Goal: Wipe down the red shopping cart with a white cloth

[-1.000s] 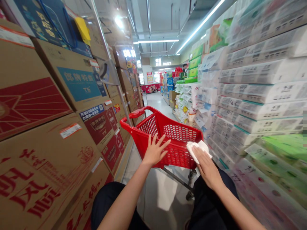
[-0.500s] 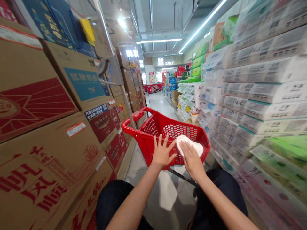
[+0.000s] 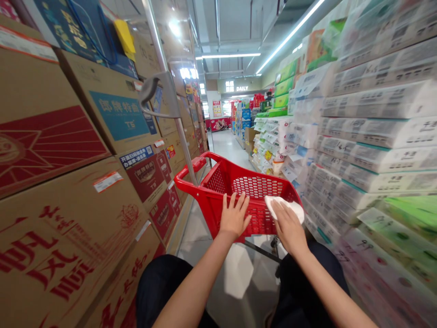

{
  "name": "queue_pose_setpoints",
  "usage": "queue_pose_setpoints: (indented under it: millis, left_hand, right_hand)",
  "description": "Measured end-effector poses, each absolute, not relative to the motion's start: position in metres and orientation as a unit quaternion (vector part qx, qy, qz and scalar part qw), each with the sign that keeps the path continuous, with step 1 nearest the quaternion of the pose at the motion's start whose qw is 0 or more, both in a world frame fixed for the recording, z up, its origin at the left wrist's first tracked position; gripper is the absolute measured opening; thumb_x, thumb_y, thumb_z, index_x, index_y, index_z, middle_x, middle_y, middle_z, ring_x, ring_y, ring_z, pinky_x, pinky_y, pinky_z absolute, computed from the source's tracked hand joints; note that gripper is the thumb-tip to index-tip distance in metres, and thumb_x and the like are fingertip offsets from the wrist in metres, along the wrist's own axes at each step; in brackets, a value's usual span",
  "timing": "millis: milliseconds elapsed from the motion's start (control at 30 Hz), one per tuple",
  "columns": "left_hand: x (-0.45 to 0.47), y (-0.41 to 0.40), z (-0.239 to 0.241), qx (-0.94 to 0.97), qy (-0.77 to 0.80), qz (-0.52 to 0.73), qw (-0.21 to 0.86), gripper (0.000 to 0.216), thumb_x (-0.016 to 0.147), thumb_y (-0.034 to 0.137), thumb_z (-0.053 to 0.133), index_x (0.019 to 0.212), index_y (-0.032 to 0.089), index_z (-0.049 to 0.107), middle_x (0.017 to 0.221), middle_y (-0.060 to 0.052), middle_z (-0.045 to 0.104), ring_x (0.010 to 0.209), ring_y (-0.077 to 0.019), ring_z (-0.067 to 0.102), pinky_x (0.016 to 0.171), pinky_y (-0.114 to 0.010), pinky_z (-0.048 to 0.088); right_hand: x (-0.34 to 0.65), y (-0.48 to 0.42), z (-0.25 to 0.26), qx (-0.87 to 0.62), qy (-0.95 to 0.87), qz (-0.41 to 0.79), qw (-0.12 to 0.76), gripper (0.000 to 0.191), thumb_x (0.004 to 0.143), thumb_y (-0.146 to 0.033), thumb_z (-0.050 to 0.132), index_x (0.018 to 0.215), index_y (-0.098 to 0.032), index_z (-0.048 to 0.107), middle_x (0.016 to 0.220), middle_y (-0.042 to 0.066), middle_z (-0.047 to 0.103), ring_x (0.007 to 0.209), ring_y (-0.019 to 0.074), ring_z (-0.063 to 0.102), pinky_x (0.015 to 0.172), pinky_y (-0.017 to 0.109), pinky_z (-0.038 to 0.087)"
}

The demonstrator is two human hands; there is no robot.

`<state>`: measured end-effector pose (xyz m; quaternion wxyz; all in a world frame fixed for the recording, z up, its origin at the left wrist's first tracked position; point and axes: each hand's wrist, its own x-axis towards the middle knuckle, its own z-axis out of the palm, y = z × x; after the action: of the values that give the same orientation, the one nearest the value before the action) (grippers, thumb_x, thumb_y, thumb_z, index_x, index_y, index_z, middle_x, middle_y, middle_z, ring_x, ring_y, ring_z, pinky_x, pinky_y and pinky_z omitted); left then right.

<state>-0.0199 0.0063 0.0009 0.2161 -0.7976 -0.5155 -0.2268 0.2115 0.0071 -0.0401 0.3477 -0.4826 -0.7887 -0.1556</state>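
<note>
A red plastic shopping cart [image 3: 213,214] with a perforated basket stands in front of me, its handle toward the left. My left hand [image 3: 234,215] lies against the near side wall of the basket, fingers spread, holding nothing. Under my right hand [image 3: 289,228] a white cloth [image 3: 296,209] is pressed to the basket's near wall at its right end. The fingers of that hand lie nearly flat over the cloth and hide part of it. Below the basket, the dark frame and a wheel partly show between my knees.
Stacked cardboard cartons [image 3: 68,228] rise close on the left. A metal pole with a grey handle [image 3: 160,98] slants in front of them. High piles of wrapped tissue packs [image 3: 368,132] line the right side. A tiled aisle floor [image 3: 223,143] runs ahead to more shelves.
My right hand and the white cloth have slid to the right along the basket wall. My left hand has shifted slightly right, its fingers a little closer together.
</note>
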Motion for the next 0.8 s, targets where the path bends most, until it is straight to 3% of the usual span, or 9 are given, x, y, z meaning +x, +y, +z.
queue_pose_setpoints:
  millis: [167,300,433,533,667,800]
  left_hand:
    - [-0.02,0.006,0.006,-0.811,-0.501,-0.208,0.218,0.066,0.095,0.049,0.049,0.155,0.029,0.029,0.162,-0.004,0.03,0.145,-0.0313,0.031,0.123,-0.059,0.011]
    - [-0.047,0.002,0.02,-0.798,-0.51,-0.217,0.235,0.064,0.095,0.05,0.049,0.154,0.029,0.034,0.164,-0.003,0.026,0.15,-0.0291,0.022,0.125,-0.054,0.011]
    - [-0.063,-0.001,0.029,-0.762,-0.551,-0.236,0.245,0.057,0.092,0.051,0.053,0.147,0.036,0.045,0.159,-0.003,0.036,0.148,-0.0367,0.023,0.122,-0.064,0.005]
    - [-0.058,-0.001,0.03,-0.757,-0.557,-0.243,0.239,0.056,0.091,0.053,0.052,0.144,0.035,0.049,0.152,-0.005,0.046,0.144,-0.04,0.03,0.121,-0.066,0.006]
    - [-0.048,-0.001,0.029,-0.753,-0.564,-0.244,0.235,0.065,0.089,0.043,0.055,0.151,0.028,0.041,0.151,-0.006,0.047,0.141,-0.0399,0.033,0.122,-0.062,0.01]
    - [-0.05,-0.001,0.029,-0.746,-0.576,-0.23,0.24,0.078,0.083,0.026,0.057,0.156,0.02,0.029,0.16,-0.01,0.032,0.145,-0.0377,0.03,0.124,-0.057,0.01]
  right_hand:
    - [0.177,0.014,-0.026,-0.43,-0.827,-0.14,0.335,0.066,0.095,-0.012,0.039,0.158,-0.02,0.023,0.157,0.008,0.04,0.146,0.0258,0.033,0.12,0.051,0.032]
    - [0.199,0.017,-0.03,-0.423,-0.831,-0.134,0.337,0.069,0.094,-0.01,0.038,0.159,-0.025,0.02,0.157,0.005,0.039,0.145,0.0242,0.034,0.118,0.05,0.035]
    - [0.209,0.019,-0.032,-0.457,-0.802,-0.145,0.355,0.068,0.093,-0.011,0.04,0.158,-0.024,0.024,0.155,0.005,0.043,0.145,0.0263,0.036,0.119,0.051,0.032]
    - [0.187,0.02,-0.027,-0.457,-0.799,-0.142,0.364,0.067,0.093,-0.01,0.04,0.157,-0.022,0.027,0.153,0.008,0.046,0.143,0.0276,0.037,0.119,0.052,0.031]
    - [0.135,0.021,-0.014,-0.422,-0.824,-0.111,0.362,0.064,0.094,-0.011,0.039,0.156,-0.018,0.029,0.154,0.01,0.044,0.144,0.028,0.036,0.119,0.053,0.03]
    - [0.092,0.026,-0.004,-0.378,-0.84,-0.078,0.382,0.067,0.092,-0.011,0.042,0.157,-0.017,0.027,0.155,0.012,0.041,0.144,0.0283,0.035,0.12,0.054,0.029]
